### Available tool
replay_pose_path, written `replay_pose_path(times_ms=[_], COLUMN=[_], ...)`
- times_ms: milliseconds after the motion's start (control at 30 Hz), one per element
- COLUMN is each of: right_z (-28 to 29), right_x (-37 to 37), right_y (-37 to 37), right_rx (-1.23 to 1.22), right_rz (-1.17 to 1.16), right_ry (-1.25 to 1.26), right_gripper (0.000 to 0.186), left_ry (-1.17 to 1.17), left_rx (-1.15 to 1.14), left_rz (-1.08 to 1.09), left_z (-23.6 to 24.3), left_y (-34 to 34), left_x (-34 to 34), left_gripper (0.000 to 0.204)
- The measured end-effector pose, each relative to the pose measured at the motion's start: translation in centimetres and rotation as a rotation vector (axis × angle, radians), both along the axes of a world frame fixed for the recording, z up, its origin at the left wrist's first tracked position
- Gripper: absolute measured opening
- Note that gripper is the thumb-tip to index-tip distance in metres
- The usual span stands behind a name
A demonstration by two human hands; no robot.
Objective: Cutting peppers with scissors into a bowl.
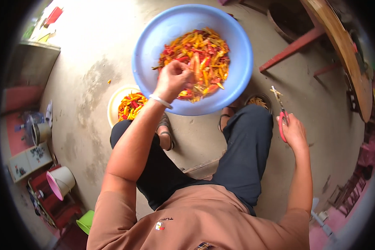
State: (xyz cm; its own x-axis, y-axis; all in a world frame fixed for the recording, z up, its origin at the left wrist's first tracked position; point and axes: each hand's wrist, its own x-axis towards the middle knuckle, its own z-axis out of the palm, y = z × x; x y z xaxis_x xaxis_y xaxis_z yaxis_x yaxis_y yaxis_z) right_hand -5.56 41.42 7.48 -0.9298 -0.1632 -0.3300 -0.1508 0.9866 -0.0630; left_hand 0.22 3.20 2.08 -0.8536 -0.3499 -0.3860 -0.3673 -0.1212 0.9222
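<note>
My left hand (176, 80), with a white bangle at the wrist, is over a wide blue basin (143, 50). Its fingers are closed in a pinch; what they hold, if anything, I cannot make out. Cut red and yellow chili peppers (208, 54) fill the basin's middle, and some larger pieces lie by the fingertips. On the right, my right hand (293, 130) grips scissors (283, 121) with red handles, away from the basin. Pale bits cling to the blades. A pale bowl of red and yellow peppers (131, 105) stands by my left knee, which partly hides it.
A small bowl with pale scraps (259, 101) sits beyond my right knee, partly hidden. At the upper right are a wooden table (341, 37) and a red leg (291, 48). A white bucket (62, 181) and a green container (86, 221) stand at the lower left.
</note>
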Motion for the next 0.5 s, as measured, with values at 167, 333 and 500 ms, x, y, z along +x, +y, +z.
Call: replay_pose_path(times_ms=[167, 333, 500], right_z=[-10.9, -16.1, -8.7], right_x=[-1.0, -2.2, -3.6], right_y=[2.8, 9.7, 6.2], right_rx=[0.233, 0.361, -0.251], right_rz=[-0.049, -0.329, -0.231], right_ry=[-0.127, -0.448, -0.130], right_gripper=[0.043, 0.045, 0.043], left_ry=[0.047, -0.120, -0.034], left_rx=[-0.607, -1.356, -0.161], left_rz=[-0.010, -0.226, 0.082], left_z=[0.4, 1.3, -1.5], left_y=[-3.3, -0.7, -1.3], left_x=[0.5, -0.7, -0.1], left_gripper=[0.016, 0.011, 0.014])
